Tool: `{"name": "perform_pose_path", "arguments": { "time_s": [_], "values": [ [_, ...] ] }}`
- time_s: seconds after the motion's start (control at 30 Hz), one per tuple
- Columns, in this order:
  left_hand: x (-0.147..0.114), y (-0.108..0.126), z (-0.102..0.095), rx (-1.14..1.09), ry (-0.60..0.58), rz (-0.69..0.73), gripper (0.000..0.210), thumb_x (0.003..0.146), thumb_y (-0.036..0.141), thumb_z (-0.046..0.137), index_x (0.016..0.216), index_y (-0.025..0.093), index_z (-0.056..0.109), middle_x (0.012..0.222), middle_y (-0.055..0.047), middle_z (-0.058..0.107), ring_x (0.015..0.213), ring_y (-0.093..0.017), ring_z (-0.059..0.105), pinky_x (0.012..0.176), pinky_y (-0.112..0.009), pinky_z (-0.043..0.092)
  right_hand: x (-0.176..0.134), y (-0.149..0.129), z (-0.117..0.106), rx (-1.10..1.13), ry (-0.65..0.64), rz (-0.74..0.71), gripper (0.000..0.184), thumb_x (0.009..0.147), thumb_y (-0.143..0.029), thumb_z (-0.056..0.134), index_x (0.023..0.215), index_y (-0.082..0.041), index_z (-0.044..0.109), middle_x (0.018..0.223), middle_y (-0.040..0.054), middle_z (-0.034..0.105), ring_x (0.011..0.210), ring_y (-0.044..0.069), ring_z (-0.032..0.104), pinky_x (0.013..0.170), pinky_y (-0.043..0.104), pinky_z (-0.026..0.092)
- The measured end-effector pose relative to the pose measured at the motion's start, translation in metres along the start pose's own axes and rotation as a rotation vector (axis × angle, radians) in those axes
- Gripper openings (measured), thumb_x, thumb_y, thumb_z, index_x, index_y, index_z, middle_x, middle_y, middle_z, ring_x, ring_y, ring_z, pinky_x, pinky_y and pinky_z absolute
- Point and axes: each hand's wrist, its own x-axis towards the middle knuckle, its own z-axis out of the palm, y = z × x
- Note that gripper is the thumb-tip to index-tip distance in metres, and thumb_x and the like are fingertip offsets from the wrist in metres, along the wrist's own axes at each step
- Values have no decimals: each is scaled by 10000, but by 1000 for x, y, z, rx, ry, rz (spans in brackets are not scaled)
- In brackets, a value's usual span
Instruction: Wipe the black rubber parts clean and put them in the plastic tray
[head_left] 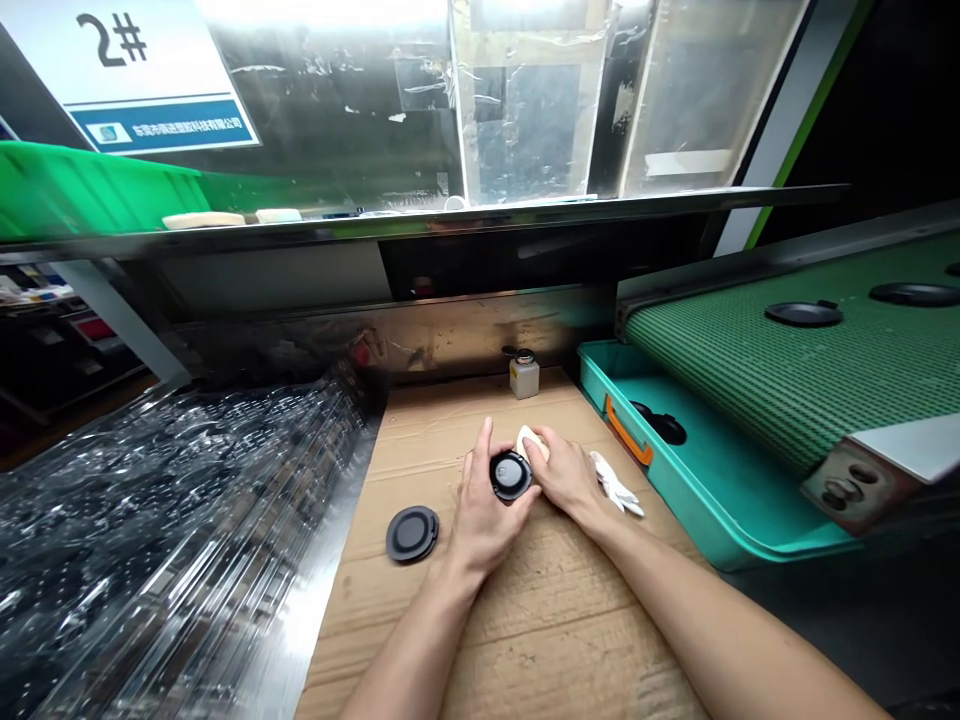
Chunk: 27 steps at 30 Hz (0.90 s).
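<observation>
Above the cardboard sheet [555, 620], my left hand [484, 510] grips a small round black plastic part [511, 476], its thumb and fingers around the rim. My right hand [564, 470] is closed on a cream-coloured pad [528, 440], held close against the part's upper right edge; whether they touch I cannot tell. A larger dark round lid [412, 534] with a tab on its side lies on the cardboard left of my left hand. A crumpled white glove or cloth [616, 486] lies beside my right wrist.
A small white bottle [524, 376] stands at the back. To the right, a teal bin [720, 500] with black parts sits under a green conveyor belt [750, 370] carrying black lids [804, 314]. Clear plastic trays [202, 520] are stacked left. A metal shelf [420, 225] with a green crate [97, 195] crosses above.
</observation>
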Motion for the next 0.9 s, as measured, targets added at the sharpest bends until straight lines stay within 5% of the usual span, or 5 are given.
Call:
{"name": "perform_pose_path", "arguments": {
  "time_s": [0.43,0.67,0.9],
  "values": [
    [-5,6,9,-50,32,2,861,581,-99,700,1348,209,457,1081,-83,681,1218,-203,513,1084,-281,305,1,2,3,-44,-23,0,462,948,-538,289,1253,-287,528,999,56,697,938,220,641,720,284,405],
    [-4,2,5,136,-64,161,971,558,-33,757,1401,260,374,1168,-56,636,1217,-209,492,1102,-307,250,2,3,4,-45,-16,-2,469,941,-564,278,1245,-309,530,985,46,700,899,226,647,682,287,397],
    [-6,1,5,111,-67,144,943,569,-3,758,1392,263,381,1182,-69,618,1240,-233,463,1094,-337,259,2,3,6,-49,3,-10,455,937,-568,277,1221,-324,536,974,39,703,882,234,651,672,297,397]
  ]
}}
